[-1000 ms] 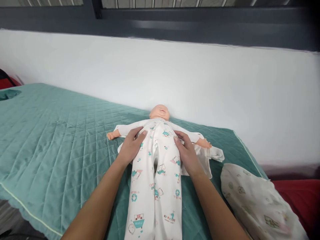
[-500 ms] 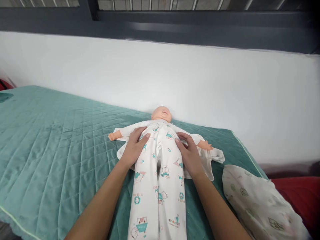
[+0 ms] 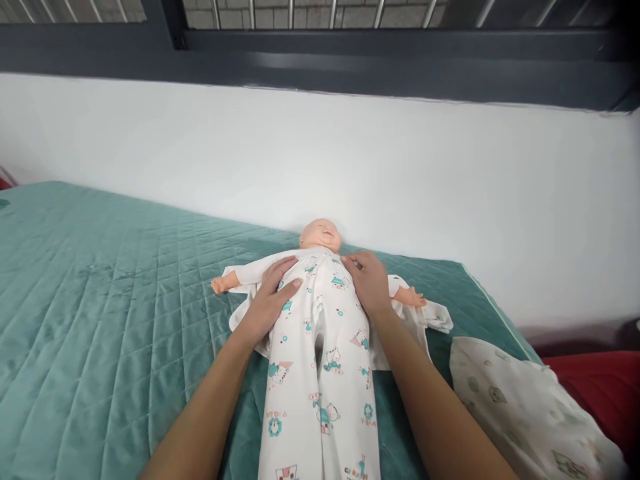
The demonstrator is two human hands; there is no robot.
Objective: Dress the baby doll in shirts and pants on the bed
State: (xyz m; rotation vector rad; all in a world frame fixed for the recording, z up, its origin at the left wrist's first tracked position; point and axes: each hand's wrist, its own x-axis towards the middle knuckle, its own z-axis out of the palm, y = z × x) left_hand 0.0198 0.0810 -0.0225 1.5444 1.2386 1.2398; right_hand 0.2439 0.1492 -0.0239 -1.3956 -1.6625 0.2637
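Note:
A baby doll (image 3: 321, 235) lies face up on a green quilted cover, its head near the wall and its arms spread. White printed pants (image 3: 320, 360) lie over its body, the waist near its chest and the legs stretched towards me. A white garment (image 3: 405, 327) is spread beneath the doll. My left hand (image 3: 273, 298) rests on the left edge of the pants, fingers apart, holding nothing. At the upper right of the pants, my right hand (image 3: 367, 280) has its thumb and forefinger close together at the waist edge; what they pinch is too small to tell.
The green quilted cover (image 3: 100, 300) spreads widely to the left. A white patterned cloth (image 3: 525, 407) lies at the lower right beside something red (image 3: 600, 393). Behind the doll stands a white wall (image 3: 300, 160) below a dark window frame (image 3: 350, 63).
My right hand has moved up towards the waist of the pants, and its fingers have drawn closer together. My left hand stays at the left edge. The view has shifted slightly.

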